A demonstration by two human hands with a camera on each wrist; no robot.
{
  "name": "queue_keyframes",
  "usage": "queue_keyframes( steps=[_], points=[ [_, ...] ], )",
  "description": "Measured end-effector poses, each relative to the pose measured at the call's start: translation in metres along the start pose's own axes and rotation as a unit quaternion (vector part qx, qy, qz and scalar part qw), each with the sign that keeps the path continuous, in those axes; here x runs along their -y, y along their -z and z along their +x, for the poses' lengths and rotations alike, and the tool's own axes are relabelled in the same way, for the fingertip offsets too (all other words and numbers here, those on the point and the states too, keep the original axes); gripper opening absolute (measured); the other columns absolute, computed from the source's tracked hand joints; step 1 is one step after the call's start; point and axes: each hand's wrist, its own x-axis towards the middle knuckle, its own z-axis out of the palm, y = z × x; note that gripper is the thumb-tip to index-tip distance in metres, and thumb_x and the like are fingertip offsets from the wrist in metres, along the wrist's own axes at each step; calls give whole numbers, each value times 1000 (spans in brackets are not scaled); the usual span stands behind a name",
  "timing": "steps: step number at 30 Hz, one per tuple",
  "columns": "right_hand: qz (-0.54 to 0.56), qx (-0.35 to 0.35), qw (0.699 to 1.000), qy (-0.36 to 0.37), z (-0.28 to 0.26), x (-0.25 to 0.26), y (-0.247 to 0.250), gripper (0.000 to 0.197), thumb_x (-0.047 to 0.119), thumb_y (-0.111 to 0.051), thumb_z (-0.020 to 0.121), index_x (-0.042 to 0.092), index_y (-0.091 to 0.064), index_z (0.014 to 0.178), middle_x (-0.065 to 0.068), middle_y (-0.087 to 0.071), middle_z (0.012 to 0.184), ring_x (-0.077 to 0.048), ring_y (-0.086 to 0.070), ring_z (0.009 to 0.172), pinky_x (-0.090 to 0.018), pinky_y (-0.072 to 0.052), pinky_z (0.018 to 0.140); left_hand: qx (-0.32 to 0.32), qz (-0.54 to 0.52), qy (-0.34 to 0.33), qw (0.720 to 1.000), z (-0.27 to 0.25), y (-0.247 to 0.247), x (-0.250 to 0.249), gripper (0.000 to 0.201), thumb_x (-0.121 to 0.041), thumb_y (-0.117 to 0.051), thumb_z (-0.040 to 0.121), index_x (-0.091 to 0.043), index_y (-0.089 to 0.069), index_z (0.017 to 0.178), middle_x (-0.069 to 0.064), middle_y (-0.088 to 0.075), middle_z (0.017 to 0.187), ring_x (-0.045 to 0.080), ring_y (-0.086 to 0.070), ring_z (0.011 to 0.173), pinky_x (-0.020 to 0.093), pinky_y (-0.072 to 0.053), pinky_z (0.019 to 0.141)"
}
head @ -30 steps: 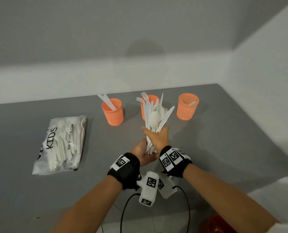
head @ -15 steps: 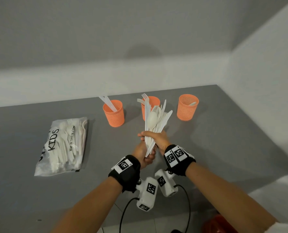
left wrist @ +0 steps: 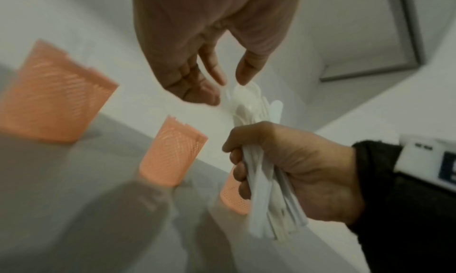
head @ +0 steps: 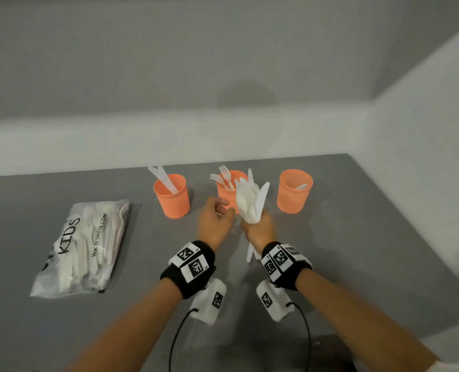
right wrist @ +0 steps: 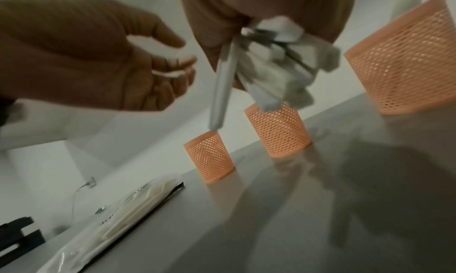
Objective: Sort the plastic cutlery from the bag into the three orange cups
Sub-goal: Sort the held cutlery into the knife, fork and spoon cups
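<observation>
The bag point(head: 82, 245) lies at the left of the desk point(head: 357, 251), part full. My left hand point(head: 215, 224) has just let go of the bundle point(head: 251, 201), fingers loosely curled, empty. My right hand point(head: 259, 229) alone grips it before the middle cup point(head: 227, 196); picking comes next.

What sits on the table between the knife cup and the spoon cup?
In the head view, the cup with forks stands between the knife cup and spoon cup, partly hidden by the cutlery bundle.
</observation>
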Motion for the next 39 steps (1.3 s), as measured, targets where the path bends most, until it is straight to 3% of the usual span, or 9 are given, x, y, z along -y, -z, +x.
queue_keyframes(
  steps=[3,11,15,19,21,24,27,30,39],
  points=[
    [-54,-15,998,13,12,-5,5,33,26,-65,73,22,-57,105,0,-69,90,-25,-66,85,-40,-55,78,15,68,-70,995,4,-19,-10,14,-14,-67,81,-12,-54,87,-8,-50,67,2,-47,56,9,-38,55],
    [-187,14,982,37,29,-9,16,26,32,-53,88,11,-54,104,-7,-66,97,-26,-62,88,-33,-48,70,-12,287,-51,957,13,-57,-20,27,-42,-61,83,-16,-53,83,1,-62,91,21,-58,79,26,-38,64],
    [-116,59,991,39,31,-11,16,33,27,-61,79,17,-54,110,-7,-68,100,-27,-64,92,-40,-53,81,-21,251,-25,967,21,-54,-23,25,-37,-60,84,-15,-51,77,4,-62,83,24,-58,79,26,-36,64],
    [-68,102,993,4,30,-13,12,31,30,-71,64,36,-54,90,1,-70,93,-22,-66,89,-40,-54,81,-10,223,-57,973,40,-40,-28,33,-36,-61,85,-19,-45,63,-6,-48,62,17,-47,64,25,-31,57],
    [-39,101,994,9,32,-7,11,31,33,-71,65,36,-54,91,3,-69,87,-17,-65,81,-33,-55,74,-2,200,-81,976,53,-31,-33,40,-33,-63,86,-22,-38,56,-9,-42,55,15,-41,57,20,-29,51],
    [35,126,991,20,33,2,7,26,3,-64,79,16,-55,99,3,-59,71,-4,-56,56,-14,-45,49,-12,119,-98,988,68,-22,-39,40,-26,-61,88,-21,-36,57,-5,-42,55,14,-41,53,23,-35,55],
    [86,139,986,3,32,-2,6,26,-11,-56,79,9,-55,97,-2,-52,62,-1,-46,37,-15,-37,38,-58,-12,-80,995,80,-7,-52,34,-25,-52,94,-20,-36,65,2,-53,61,24,-54,54,37,-49,60],
    [139,176,971,-78,33,-7,9,16,-4,-53,84,11,-53,80,-2,-45,52,-6,-39,31,-17,-34,37,-100,-178,-43,978,91,16,-68,24,-20,-41,99,-19,-33,76,7,-61,73,18,-63,61,27,-57,57],
    [270,316,889,-194,39,3,14,33,19,-49,64,16,-54,96,2,-47,47,-10,-41,36,-15,-37,40,-9,-98,119,988,72,18,-16,21,-22,-49,95,-19,-44,75,-1,-33,54,1,-28,30,14,-23,31]
  ],
)
